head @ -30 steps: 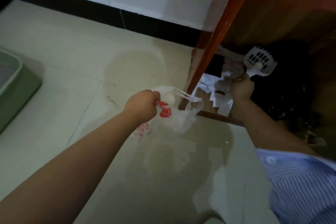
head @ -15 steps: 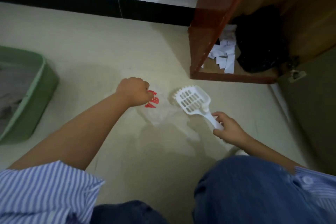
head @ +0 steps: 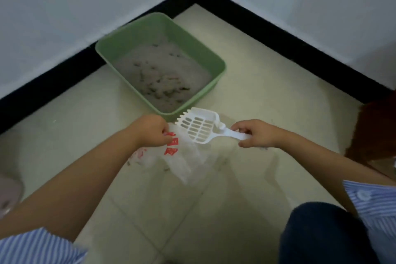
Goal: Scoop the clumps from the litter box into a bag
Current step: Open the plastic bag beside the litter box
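A green litter box stands in the corner of the room, filled with grey litter and several dark clumps. Just in front of its near corner my left hand grips the top of a clear plastic bag with red print; the bag hangs down to the floor. My right hand holds the handle of a white slotted scoop. The scoop's head sits over the bag, beside the box's near rim, and looks empty.
White walls with a black skirting meet behind the box. A dark wooden cabinet edge stands at the right. A pale round object lies at the far left. My knee is at the lower right.
The view has swung left from the cabinet to the litter box, now straight ahead. Both hands, with bag and scoop, have come up close to the box's near corner.
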The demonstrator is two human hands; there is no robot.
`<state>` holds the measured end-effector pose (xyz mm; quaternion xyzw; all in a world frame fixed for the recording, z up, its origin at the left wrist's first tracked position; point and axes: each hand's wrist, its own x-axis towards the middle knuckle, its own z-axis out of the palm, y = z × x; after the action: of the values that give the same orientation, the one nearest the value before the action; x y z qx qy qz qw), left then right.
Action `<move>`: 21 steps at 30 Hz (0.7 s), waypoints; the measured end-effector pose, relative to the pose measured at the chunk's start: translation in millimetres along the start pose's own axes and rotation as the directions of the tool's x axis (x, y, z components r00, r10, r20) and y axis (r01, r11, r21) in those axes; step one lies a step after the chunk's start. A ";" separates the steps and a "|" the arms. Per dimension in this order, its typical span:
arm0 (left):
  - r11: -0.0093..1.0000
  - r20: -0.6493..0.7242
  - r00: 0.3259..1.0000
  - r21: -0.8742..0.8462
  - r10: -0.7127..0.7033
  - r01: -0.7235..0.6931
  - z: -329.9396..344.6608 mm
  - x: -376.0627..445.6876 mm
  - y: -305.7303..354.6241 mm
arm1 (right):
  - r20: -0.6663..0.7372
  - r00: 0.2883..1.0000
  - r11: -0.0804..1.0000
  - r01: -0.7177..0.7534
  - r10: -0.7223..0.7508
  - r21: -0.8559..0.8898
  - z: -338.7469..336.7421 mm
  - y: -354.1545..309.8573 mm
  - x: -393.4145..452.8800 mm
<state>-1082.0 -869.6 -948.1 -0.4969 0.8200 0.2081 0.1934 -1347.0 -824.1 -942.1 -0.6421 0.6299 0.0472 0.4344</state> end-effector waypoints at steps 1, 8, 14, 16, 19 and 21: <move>0.999 0.026 1.000 0.030 -0.016 0.015 -2.7 -12.9 -19.9 | 0.026 0.999 0.999 0.032 -0.031 -0.030 -1.9 -22.7 11.2; 0.949 -0.071 0.985 0.267 -0.154 0.168 -24.2 -81.5 -131.9 | 0.083 0.991 0.977 0.120 -0.106 -0.179 10.3 -175.1 70.0; 0.910 0.066 0.917 0.172 -0.394 0.378 9.4 -101.9 -179.4 | 0.151 0.980 0.936 0.169 -0.127 -0.308 61.2 -239.1 118.1; 0.888 0.103 0.884 0.102 -0.457 0.448 24.8 -93.7 -184.8 | 0.157 0.981 0.929 0.161 -0.114 -0.333 80.7 -242.0 136.1; 0.830 0.067 0.829 -0.022 -0.555 0.558 36.8 -81.5 -187.2 | 0.169 0.976 0.918 0.191 -0.139 -0.348 102.5 -240.4 162.5; 0.781 0.006 0.785 -0.087 -0.620 0.618 45.7 -75.4 -187.3 | 0.183 0.970 0.911 0.216 -0.160 -0.350 108.9 -239.2 174.4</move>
<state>-876.8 -868.3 -974.9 -0.7484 0.6042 0.1619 0.2205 -1055.5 -931.7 -996.2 -0.7643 0.5104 0.1701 0.3554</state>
